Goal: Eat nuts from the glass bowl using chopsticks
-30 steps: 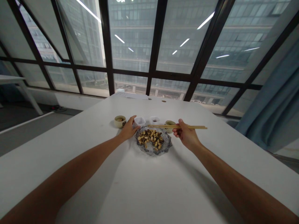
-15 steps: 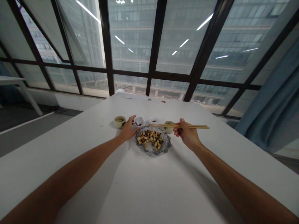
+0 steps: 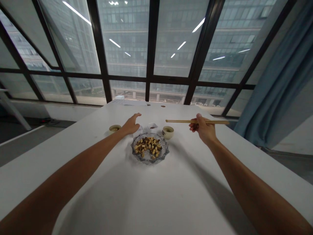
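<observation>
My right hand is closed around a pair of wooden chopsticks. They lie nearly level, their tips pointing left, above and behind the right cup. My left hand is open, with a finger stretched forward and apart from the thumb. It hovers over a small white dish, which it partly hides. Just in front stands a scalloped glass bowl with brown and yellow nut-like pieces. A second white dish with dark bits sits between the hands.
Left of my left hand, another pale cup is partly behind the forearm. White papers and a small brown round thing lie at the far end of the white table. Windows stand beyond, with a blue curtain at right.
My left hand has let go of the white dish's edge and risen above it. My right hand has moved the chopsticks up and right, away from the bowl. The view has swung right.
</observation>
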Tool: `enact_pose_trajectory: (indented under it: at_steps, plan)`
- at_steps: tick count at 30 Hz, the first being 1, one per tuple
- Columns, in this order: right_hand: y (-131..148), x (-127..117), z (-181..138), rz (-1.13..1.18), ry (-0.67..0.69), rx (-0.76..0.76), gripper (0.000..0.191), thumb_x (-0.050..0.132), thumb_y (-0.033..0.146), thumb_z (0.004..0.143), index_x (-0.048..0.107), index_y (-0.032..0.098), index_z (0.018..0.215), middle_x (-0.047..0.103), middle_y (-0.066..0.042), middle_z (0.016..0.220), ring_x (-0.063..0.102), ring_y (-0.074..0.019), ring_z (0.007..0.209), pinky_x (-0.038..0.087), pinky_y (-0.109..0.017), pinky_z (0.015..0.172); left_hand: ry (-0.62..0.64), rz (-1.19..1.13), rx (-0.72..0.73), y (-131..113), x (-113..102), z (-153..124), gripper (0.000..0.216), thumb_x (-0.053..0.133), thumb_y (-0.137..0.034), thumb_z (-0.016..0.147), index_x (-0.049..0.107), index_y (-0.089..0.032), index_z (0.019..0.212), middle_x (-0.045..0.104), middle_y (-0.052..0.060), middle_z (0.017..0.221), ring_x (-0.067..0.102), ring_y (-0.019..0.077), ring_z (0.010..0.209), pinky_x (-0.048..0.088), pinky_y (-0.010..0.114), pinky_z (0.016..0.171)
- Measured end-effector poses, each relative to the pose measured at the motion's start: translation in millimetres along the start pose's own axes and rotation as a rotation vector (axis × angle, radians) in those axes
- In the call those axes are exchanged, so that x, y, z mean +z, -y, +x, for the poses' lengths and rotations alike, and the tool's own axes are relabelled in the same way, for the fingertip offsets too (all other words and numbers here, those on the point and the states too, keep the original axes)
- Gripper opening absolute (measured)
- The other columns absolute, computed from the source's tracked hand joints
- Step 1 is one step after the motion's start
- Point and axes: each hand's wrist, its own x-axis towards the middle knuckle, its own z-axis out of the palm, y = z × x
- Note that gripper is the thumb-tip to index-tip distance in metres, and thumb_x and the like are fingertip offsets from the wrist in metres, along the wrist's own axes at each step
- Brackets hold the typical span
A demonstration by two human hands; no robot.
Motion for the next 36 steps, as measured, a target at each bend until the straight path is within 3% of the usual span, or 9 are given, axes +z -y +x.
enact_pose_trajectory:
  at_steps: [3, 5, 9, 16, 20, 25, 27, 32, 36]
  plan:
    - [-3, -11, 5, -0.048, 0.013, -0.003, 0.058, 0.077, 0.071, 0.068, 0.067, 0.013, 0.068, 0.065, -0.005, 0.051, 0.057, -0.0120, 0.036, 0.042, -0.021, 0.032, 0.117, 0.079, 0.118, -49, 28, 22, 0.070, 0.061, -0.036, 0.084, 0.040, -0.013, 0.146, 0.049, 0.018, 0.152, 0.048, 0.0304, 0.140, 0.036, 0.046, 0.118]
    - [-5, -16, 6, -0.077, 0.013, 0.002, 0.059, 0.076, 0.071, 0.069, 0.066, 0.014, 0.067, 0.065, -0.006, 0.050, 0.057, -0.0123, 0.036, 0.042, -0.021, 0.031, 0.277, 0.172, 0.186, -77, 53, 34, 0.082, 0.068, -0.047, 0.080, 0.037, -0.011, 0.148, 0.044, 0.021, 0.155, 0.043, 0.0324, 0.143, 0.031, 0.047, 0.121]
    - [-9, -23, 6, -0.127, 0.035, 0.015, 0.059, 0.075, 0.072, 0.070, 0.067, 0.014, 0.066, 0.065, -0.005, 0.049, 0.056, -0.0123, 0.035, 0.042, -0.021, 0.031, 0.486, 0.341, 0.093, -105, 89, 52, 0.087, 0.067, -0.050, 0.082, 0.029, -0.013, 0.151, 0.056, 0.020, 0.145, 0.048, 0.0334, 0.139, 0.013, 0.059, 0.122]
    - [-11, -25, 6, -0.183, 0.057, -0.005, 0.061, 0.070, 0.075, 0.073, 0.066, 0.015, 0.065, 0.063, -0.005, 0.048, 0.055, -0.0128, 0.033, 0.041, -0.022, 0.029, 0.393, 0.249, 0.241, -104, 94, 51, 0.092, 0.084, -0.032, 0.065, 0.039, -0.015, 0.144, 0.069, 0.011, 0.125, 0.063, 0.0284, 0.119, 0.037, 0.040, 0.111]
    - [-10, -27, 6, -0.201, 0.063, -0.029, 0.064, 0.066, 0.077, 0.074, 0.066, 0.015, 0.065, 0.063, -0.005, 0.047, 0.054, -0.0125, 0.033, 0.040, -0.022, 0.029, 0.364, 0.208, 0.278, -102, 94, 47, 0.090, 0.083, -0.028, 0.064, 0.042, -0.014, 0.142, 0.070, 0.011, 0.121, 0.064, 0.0282, 0.114, 0.042, 0.039, 0.106]
    - [-7, -23, 1, -0.330, 0.191, -0.080, 0.066, 0.068, 0.079, 0.070, 0.069, 0.013, 0.068, 0.067, -0.006, 0.054, 0.058, -0.0119, 0.038, 0.042, -0.020, 0.032, 0.377, 0.122, 0.241, -92, 96, 49, 0.091, 0.081, -0.026, 0.065, 0.040, -0.015, 0.145, 0.071, 0.013, 0.121, 0.066, 0.0284, 0.111, 0.049, 0.039, 0.098]
    - [-2, -18, -1, -0.318, 0.156, -0.106, 0.066, 0.066, 0.080, 0.071, 0.069, 0.014, 0.068, 0.066, -0.005, 0.052, 0.057, -0.0112, 0.037, 0.040, -0.020, 0.032, 0.390, 0.081, 0.206, -86, 96, 50, 0.087, 0.079, -0.028, 0.068, 0.039, -0.016, 0.145, 0.070, 0.014, 0.124, 0.068, 0.0276, 0.109, 0.051, 0.038, 0.095]
    - [20, -4, -8, -0.257, 0.055, -0.148, 0.066, 0.060, 0.079, 0.079, 0.067, 0.016, 0.061, 0.061, -0.004, 0.045, 0.052, -0.0110, 0.032, 0.037, -0.021, 0.029, 0.389, 0.099, 0.151, -79, 94, 48, 0.076, 0.076, -0.035, 0.075, 0.043, -0.017, 0.141, 0.066, 0.018, 0.132, 0.066, 0.0292, 0.116, 0.051, 0.041, 0.097]
    - [35, 8, -17, -0.208, 0.201, -0.055, 0.069, 0.061, 0.082, 0.075, 0.064, 0.017, 0.054, 0.058, -0.004, 0.039, 0.048, -0.0108, 0.027, 0.034, -0.021, 0.027, 0.344, 0.166, 0.208, -75, 74, 42, 0.059, 0.068, -0.035, 0.084, 0.050, -0.016, 0.137, 0.061, 0.018, 0.140, 0.058, 0.0293, 0.130, 0.036, 0.047, 0.116]
